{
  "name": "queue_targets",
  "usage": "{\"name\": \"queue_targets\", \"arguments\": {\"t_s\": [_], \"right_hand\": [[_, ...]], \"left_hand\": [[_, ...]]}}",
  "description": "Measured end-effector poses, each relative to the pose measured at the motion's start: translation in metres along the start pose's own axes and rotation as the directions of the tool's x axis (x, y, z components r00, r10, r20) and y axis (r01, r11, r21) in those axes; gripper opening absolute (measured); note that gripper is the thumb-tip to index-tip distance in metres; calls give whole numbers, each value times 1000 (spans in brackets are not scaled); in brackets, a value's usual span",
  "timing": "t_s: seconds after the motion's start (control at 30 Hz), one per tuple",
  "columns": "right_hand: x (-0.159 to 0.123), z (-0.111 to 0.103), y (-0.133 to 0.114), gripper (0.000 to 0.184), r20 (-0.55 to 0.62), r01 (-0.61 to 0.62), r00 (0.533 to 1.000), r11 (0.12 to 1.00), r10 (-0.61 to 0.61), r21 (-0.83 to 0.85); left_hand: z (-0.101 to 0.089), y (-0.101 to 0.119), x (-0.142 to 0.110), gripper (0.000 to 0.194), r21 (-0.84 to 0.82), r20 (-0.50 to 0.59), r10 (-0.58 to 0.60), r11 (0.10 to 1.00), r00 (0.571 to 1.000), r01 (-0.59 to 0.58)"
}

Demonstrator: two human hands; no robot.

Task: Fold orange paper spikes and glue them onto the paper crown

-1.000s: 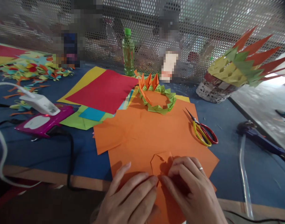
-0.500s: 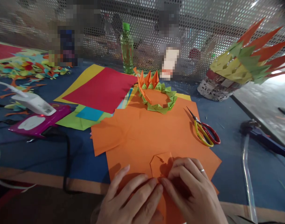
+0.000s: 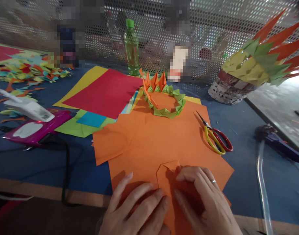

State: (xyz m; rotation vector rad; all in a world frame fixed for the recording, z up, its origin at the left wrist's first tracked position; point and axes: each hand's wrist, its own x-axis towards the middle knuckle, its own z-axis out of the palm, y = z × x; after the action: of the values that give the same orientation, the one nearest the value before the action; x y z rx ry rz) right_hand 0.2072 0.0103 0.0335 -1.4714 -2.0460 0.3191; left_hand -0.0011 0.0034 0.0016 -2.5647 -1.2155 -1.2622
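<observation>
A small folded orange paper piece (image 3: 167, 178) lies on top of large orange sheets (image 3: 159, 143) at the table's front edge. My left hand (image 3: 137, 209) rests flat on the paper, fingers stretched out and pressing its left side. My right hand (image 3: 203, 202), with a ring on it, curls over the fold's right side, fingertips pinching the paper. The two hands' fingertips almost meet on the fold.
A green and orange paper ring (image 3: 164, 98) sits behind the sheets. Scissors (image 3: 216, 137) lie to the right. Red and yellow sheets (image 3: 102, 91), a green bottle (image 3: 131, 49), a pink device (image 3: 34, 129) with cables, paper scraps (image 3: 29, 71), and a spiky paper basket (image 3: 249, 71) surround the area.
The view has shifted slightly. My hands have slid a little lower on the fold, still pressing it; the paper piece stays in place.
</observation>
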Motion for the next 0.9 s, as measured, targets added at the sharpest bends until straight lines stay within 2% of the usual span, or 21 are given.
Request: {"name": "queue_targets", "arguments": {"t_s": [0.17, 0.53, 0.73, 0.83, 0.9], "right_hand": [[3, -5, 6, 22, 40, 94, 995, 995, -94, -16], [1, -7, 2, 30, 48, 57, 997, 997, -59, 51], [-2, 0, -2, 23, -43, -11, 999, 999, 10, -31], [-2, 4, -1, 35, -71, -6, 997, 994, -1, -107], [-2, 5, 1, 33, -73, -27, 997, 995, 20, -97]], "left_hand": [[1, 0, 0, 21, -33, 19, -9, 999, 1000, 9], [-6, 2, 1, 21, -100, 35, -48, 994, 998, 51], [8, -2, 1, 23, -68, -104, 23, 997, 994, -30], [8, -2, 1, 24, -78, -100, 20, 997, 995, -28], [5, 1, 2, 25, -85, -102, 21, 996, 995, -30]]}}
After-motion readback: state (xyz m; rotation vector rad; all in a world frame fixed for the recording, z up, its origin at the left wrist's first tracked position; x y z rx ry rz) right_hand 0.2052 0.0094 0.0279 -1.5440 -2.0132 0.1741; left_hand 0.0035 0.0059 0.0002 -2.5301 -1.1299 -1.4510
